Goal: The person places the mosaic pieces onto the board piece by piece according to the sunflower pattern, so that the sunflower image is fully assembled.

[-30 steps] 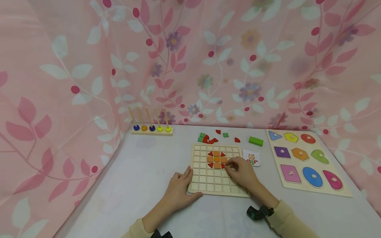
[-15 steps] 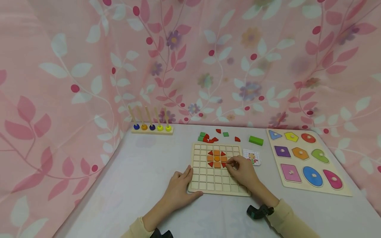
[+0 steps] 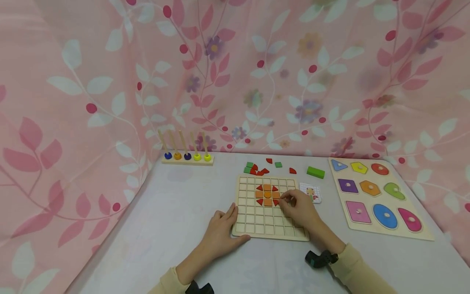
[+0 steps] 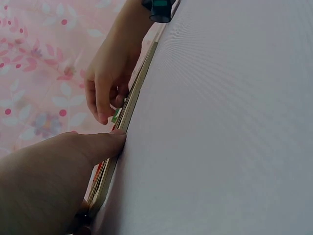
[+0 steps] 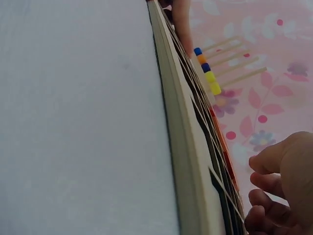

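A square wooden grid board (image 3: 253,228) lies on the table. Orange squares (image 3: 267,202) form a cross on it around an orange disc (image 3: 267,195), with red triangles (image 3: 260,202) at the cross's corners. My left hand (image 3: 220,234) rests at the board's front left corner, fingers straight along the left side and thumb (image 4: 110,142) on the front edge. Over the board's right side hovers my right hand (image 3: 301,208), its fingers loosely bent and its fingertips beside the lower right triangle (image 3: 276,202). In the right wrist view nothing shows between its thumb and fingers.
Loose red quarter-circles (image 3: 292,170) and green squares (image 3: 278,164) lie behind the board, near a green block (image 3: 315,172). A pattern card (image 3: 313,195) sits right of the board. Farther right is a shape puzzle (image 3: 371,212). A peg stand (image 3: 187,161) with beads stands at back left.
My right hand's fingertips have drawn slightly back and to the right from the lower right triangle, uncovering more of it. My left hand stays at the board's corner.
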The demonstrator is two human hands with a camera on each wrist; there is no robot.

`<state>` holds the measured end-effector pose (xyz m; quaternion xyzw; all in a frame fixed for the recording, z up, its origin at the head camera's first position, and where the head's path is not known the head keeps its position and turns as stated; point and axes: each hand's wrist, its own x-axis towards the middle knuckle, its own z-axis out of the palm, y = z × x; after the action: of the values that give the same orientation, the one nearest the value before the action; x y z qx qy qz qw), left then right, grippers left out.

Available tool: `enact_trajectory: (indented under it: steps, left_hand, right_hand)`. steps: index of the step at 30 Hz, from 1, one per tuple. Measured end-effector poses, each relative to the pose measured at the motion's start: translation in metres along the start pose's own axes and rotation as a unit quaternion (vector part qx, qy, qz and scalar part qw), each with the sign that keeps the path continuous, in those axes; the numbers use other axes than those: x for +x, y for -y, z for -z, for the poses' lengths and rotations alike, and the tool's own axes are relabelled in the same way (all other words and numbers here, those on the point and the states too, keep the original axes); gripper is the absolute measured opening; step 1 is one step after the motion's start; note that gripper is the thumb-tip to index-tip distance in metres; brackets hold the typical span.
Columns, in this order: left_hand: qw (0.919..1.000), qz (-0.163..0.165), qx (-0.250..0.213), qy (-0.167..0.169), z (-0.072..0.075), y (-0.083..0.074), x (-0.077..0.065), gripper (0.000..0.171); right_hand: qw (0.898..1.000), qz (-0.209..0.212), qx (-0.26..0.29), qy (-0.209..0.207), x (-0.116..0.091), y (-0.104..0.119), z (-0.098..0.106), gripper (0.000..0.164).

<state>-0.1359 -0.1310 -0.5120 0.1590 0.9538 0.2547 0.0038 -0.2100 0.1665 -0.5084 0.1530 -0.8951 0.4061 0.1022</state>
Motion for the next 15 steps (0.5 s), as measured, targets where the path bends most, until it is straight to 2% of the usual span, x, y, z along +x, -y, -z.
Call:
enact_trajectory:
  steps: [4, 8, 15]
  left_hand:
    - [1.0000, 0.002, -0.003, -0.001, 0.000, 0.000, 0.000, 0.103]
    - [1.0000, 0.005, -0.003, 0.000, -0.001, 0.000, 0.000, 0.102]
    - [1.0000, 0.005, 0.000, 0.004, 0.000, 0.001, 0.001, 0.102]
  right_hand:
    - [1.000, -0.012, 0.007, 0.009, 0.006, 0.005, 0.008, 0.010]
    - [1.000, -0.010, -0.014, 0.003, 0.019, 0.007, 0.016, 0.014]
    - [0.999, 0.006, -0.050, 0.007, 0.059, -0.001, 0.034, 0.029]
